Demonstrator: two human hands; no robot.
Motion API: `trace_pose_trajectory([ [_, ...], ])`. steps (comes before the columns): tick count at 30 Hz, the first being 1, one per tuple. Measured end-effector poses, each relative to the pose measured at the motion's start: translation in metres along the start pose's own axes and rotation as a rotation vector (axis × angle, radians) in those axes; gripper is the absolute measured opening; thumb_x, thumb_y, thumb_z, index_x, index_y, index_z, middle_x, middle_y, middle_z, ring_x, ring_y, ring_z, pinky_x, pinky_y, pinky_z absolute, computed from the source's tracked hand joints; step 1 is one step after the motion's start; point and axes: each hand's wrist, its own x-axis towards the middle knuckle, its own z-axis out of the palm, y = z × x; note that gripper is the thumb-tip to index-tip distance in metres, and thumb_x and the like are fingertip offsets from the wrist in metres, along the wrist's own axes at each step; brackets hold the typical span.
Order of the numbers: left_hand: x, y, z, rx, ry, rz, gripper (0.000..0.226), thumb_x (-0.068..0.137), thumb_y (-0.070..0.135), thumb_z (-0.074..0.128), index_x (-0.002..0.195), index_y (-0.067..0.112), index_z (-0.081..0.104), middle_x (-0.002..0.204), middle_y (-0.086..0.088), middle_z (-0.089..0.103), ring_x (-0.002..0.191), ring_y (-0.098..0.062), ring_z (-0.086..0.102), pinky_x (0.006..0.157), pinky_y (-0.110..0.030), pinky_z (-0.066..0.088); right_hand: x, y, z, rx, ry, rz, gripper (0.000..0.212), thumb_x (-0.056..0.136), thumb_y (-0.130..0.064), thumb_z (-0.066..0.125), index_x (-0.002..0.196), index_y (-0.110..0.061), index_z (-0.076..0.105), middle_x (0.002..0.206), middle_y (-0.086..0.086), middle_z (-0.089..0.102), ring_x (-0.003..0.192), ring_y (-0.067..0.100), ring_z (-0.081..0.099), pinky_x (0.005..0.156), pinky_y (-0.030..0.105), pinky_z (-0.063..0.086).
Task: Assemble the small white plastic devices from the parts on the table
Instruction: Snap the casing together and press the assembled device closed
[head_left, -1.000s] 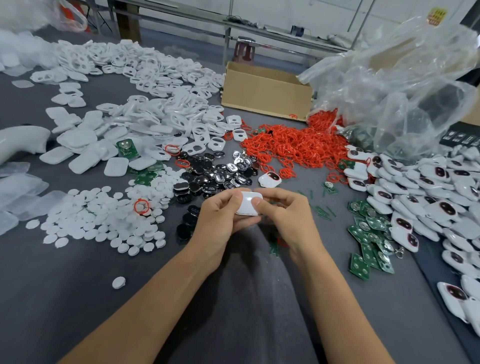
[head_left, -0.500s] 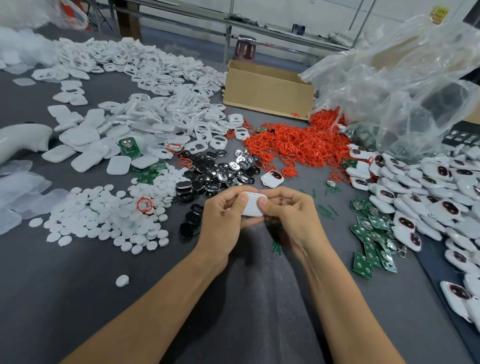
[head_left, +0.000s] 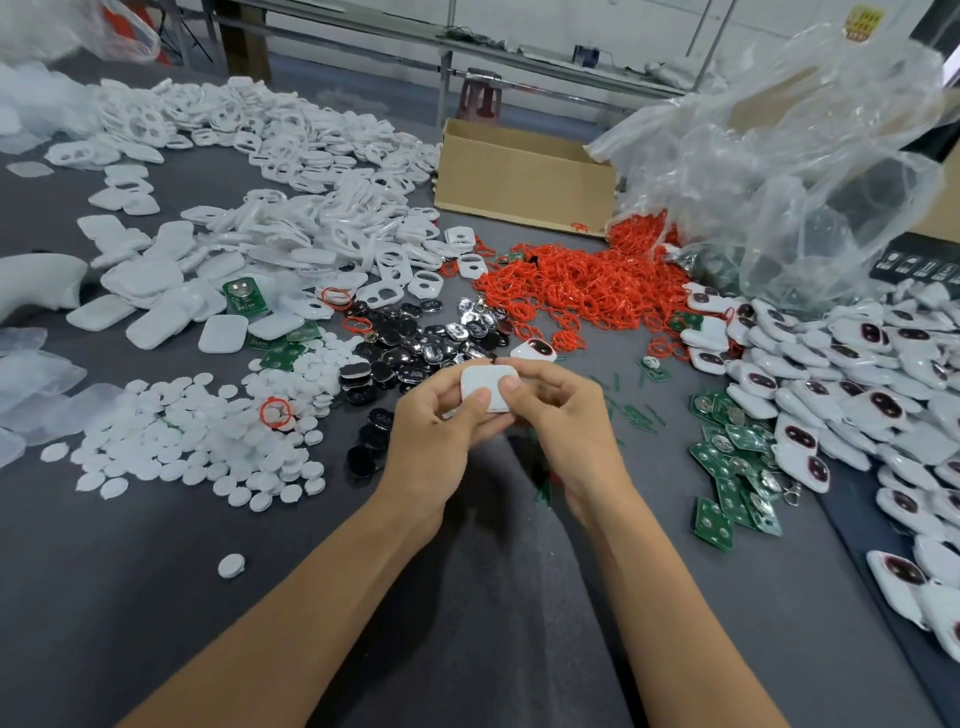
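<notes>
- Head view looks down on a grey table (head_left: 130, 597) with heaps of parts all round and both hands meeting near its middle.
- Left hand (head_left: 441, 441) and right hand (head_left: 566, 421) together pinch one small white device (head_left: 485, 388), thumbs on its smooth upper face, fingers curled beneath; it is held just above the table, in front of the black and silver discs (head_left: 415, 348).
- By my reading, the step in hand is pressing the two shell halves shut; the seam is hidden, so whether it has snapped fully cannot be told.
- Next move probably calls for an even squeeze round the edges, then laying the piece with the finished devices (head_left: 841, 374) at the right.
- After that a fresh set would be needed: a white shell (head_left: 223, 332) from the left heap, a green circuit board (head_left: 727, 467) from the right, perhaps a red ring (head_left: 571, 280) and a white round cap (head_left: 208, 447).
- One finished device (head_left: 534, 349) lies alone just beyond the hands.
</notes>
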Motion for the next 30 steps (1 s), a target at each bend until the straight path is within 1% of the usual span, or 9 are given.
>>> trace_pose_trajectory([
  [2,0.001,0.000,-0.002,0.022,0.028,0.004,0.026,0.095,-0.008,0.049,0.114,0.001,0.064,0.101,-0.016,0.073,0.093,-0.025,0.072,0.076,-0.024,0.059,0.000,0.002,-0.001,-0.055,-0.091,-0.017,0.025,0.086,0.003,0.063,0.100,-0.016,0.068,0.071,0.017,0.059,0.069,0.027,0.053,0.078,0.055,0.050],
  [4,0.001,0.000,-0.002,0.024,0.044,-0.002,0.025,0.095,-0.008,0.050,0.114,0.001,0.064,0.100,-0.016,0.073,0.090,-0.026,0.072,0.074,-0.024,0.059,-0.001,0.005,-0.001,-0.128,-0.055,-0.073,0.029,0.082,0.005,0.066,0.092,-0.022,0.067,0.064,0.015,0.050,0.066,0.024,0.044,0.064,0.047,0.043],
  [8,0.001,-0.002,0.000,0.006,0.066,0.004,0.025,0.094,-0.009,0.051,0.115,-0.002,0.063,0.099,-0.015,0.073,0.087,-0.025,0.073,0.073,-0.024,0.059,-0.001,0.005,0.001,-0.193,0.048,-0.142,0.027,0.078,0.003,0.070,0.090,-0.020,0.068,0.064,0.021,0.061,0.060,0.022,0.047,0.058,0.043,0.044],
  [13,0.006,-0.004,0.002,-0.081,0.111,-0.058,0.032,0.096,0.001,0.053,0.128,0.001,0.056,0.102,-0.019,0.072,0.082,-0.020,0.071,0.075,-0.023,0.059,-0.005,0.006,0.012,-0.387,0.187,-0.315,0.028,0.077,0.002,0.068,0.090,-0.022,0.065,0.066,-0.006,0.065,0.053,0.005,0.051,0.054,0.015,0.040],
  [18,0.005,-0.003,-0.002,-0.160,0.035,-0.109,0.021,0.096,0.005,0.054,0.114,0.001,0.064,0.102,-0.013,0.074,0.090,-0.018,0.073,0.077,-0.020,0.057,-0.007,0.007,0.006,-0.525,0.221,-0.468,0.034,0.071,0.013,0.053,0.088,-0.012,0.068,0.085,-0.004,0.071,0.078,0.015,0.066,0.071,0.035,0.053],
  [20,0.007,-0.002,-0.005,-0.161,0.061,-0.099,0.027,0.093,-0.007,0.050,0.107,0.010,0.065,0.092,-0.004,0.076,0.083,-0.012,0.073,0.073,-0.018,0.057,-0.009,0.007,0.010,-0.489,0.160,-0.429,0.033,0.071,0.012,0.055,0.088,-0.012,0.070,0.092,-0.009,0.071,0.082,0.006,0.066,0.077,0.024,0.053],
  [22,0.010,-0.001,-0.007,-0.099,0.068,-0.067,0.037,0.092,-0.013,0.048,0.103,0.016,0.066,0.091,0.003,0.076,0.082,-0.007,0.071,0.073,-0.017,0.057,-0.008,0.005,0.013,-0.396,0.148,-0.341,0.027,0.073,0.006,0.062,0.089,-0.015,0.070,0.090,-0.015,0.069,0.074,-0.001,0.064,0.071,0.013,0.049],
  [28,0.006,0.001,-0.006,0.045,0.034,-0.001,0.044,0.090,-0.018,0.045,0.111,0.015,0.066,0.107,-0.003,0.073,0.095,-0.014,0.070,0.087,-0.027,0.056,-0.002,0.004,0.004,-0.178,0.066,-0.039,0.027,0.081,0.002,0.064,0.098,-0.019,0.068,0.086,0.002,0.072,0.072,0.014,0.064,0.071,0.035,0.055],
  [30,0.005,0.002,-0.006,0.072,0.015,0.006,0.044,0.090,-0.017,0.047,0.108,0.018,0.067,0.109,-0.004,0.073,0.097,-0.015,0.069,0.087,-0.029,0.057,-0.003,0.004,0.003,-0.154,0.005,-0.006,0.027,0.084,0.003,0.060,0.094,-0.019,0.070,0.083,0.003,0.073,0.064,0.015,0.063,0.059,0.031,0.052],
])
